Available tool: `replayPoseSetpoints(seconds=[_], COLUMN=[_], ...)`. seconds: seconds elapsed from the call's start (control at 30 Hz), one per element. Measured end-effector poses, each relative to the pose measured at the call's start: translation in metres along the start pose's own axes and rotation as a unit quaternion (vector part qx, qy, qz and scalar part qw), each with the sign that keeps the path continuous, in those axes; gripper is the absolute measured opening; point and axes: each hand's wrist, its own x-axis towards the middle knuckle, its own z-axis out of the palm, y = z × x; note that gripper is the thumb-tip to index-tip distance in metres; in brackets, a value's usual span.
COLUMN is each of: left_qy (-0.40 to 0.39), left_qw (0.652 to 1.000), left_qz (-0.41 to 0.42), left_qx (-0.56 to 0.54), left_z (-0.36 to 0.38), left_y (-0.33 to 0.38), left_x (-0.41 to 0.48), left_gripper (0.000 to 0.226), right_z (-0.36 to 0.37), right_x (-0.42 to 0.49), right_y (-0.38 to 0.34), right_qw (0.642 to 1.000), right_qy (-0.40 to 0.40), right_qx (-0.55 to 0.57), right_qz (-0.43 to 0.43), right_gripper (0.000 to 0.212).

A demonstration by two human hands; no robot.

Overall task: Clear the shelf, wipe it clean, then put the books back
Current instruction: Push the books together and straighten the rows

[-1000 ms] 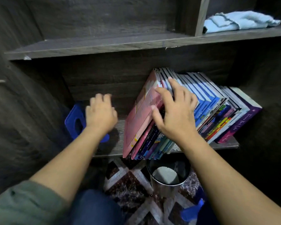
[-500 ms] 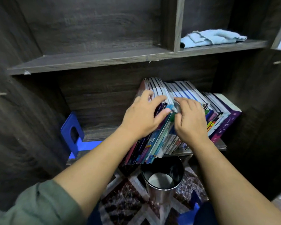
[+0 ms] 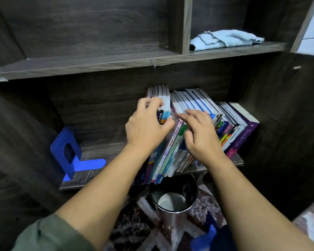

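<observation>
left hand [image 3: 147, 127]: gripping, center frame; fingers and thumb are curling round the left-end books [image 3: 160, 95] near their top edges.
right hand [image 3: 199, 134]: not gripping, just right of the left hand; fingers are lying fairly flat across the tops of the leaning row [image 3: 230, 124] and pressing on it, wrapping round nothing.
left-end books: a thin bundle, standing more upright than the others, and a narrow gap is opening at the top between it and the leaning row.
leaning row: tilting right, spines facing the camera, filling the right half of the lower shelf [image 3: 98, 154] up to the side wall.
lower shelf: dark wood, center frame; left half is showing bare board.
bookend [image 3: 67, 151]: blue, sitting at the shelf's left end, well apart from the books.
cloth [image 3: 225, 39]: light blue, crumpled, lying in the right compartment of the upper shelf [image 3: 98, 62], upper right of frame.
bin [image 3: 172, 201]: shiny metal, standing on the patterned rug [image 3: 134, 229] below the shelf, bottom center.
sleeve [image 3: 49, 234]: green, showing at lower left on the left arm.
</observation>
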Motion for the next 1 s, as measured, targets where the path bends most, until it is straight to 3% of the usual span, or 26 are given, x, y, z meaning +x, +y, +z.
replayPoseSetpoints(seconds=[0.2, 0.33, 0.4, 0.47, 0.6, 0.73, 1.0], left_qy=[0.118, 0.181, 0.174, 0.165, 0.186, 0.229, 0.355], left_qw=[0.99, 0.966, 0.948, 0.939, 0.949, 0.941, 0.893], left_qz=[-0.071, -0.172, -0.25, -0.285, -0.241, -0.233, -0.269], left_qx=[-0.044, -0.061, -0.09, -0.093, -0.084, -0.085, -0.067], left_z=[0.004, 0.021, 0.027, 0.026, 0.006, -0.01, -0.048], left_y=[-0.009, -0.022, -0.032, -0.043, -0.07, -0.101, -0.139], left_x=[-0.008, -0.022, -0.031, -0.033, -0.026, -0.013, -0.01], left_gripper=[0.038, 0.091, 0.104, 0.093, 0.07, 0.067, 0.065], right_z=[0.005, 0.013, 0.015, 0.015, 0.018, 0.027, 0.042], right_x=[-0.002, -0.004, -0.004, -0.003, -0.003, -0.001, 0.001], right_y=[-0.007, -0.018, -0.021, -0.021, -0.024, -0.025, -0.023], right_qw=[0.999, 0.996, 0.995, 0.995, 0.994, 0.993, 0.99], right_qy=[0.011, 0.014, 0.002, -0.006, -0.015, 0.014, 0.065], right_qx=[-0.037, -0.07, -0.076, -0.079, -0.09, -0.094, -0.099], right_qz=[0.015, 0.052, 0.059, 0.061, 0.065, 0.066, 0.081], right_gripper=[0.056, 0.061, 0.061, 0.061, 0.061, 0.058, 0.053])
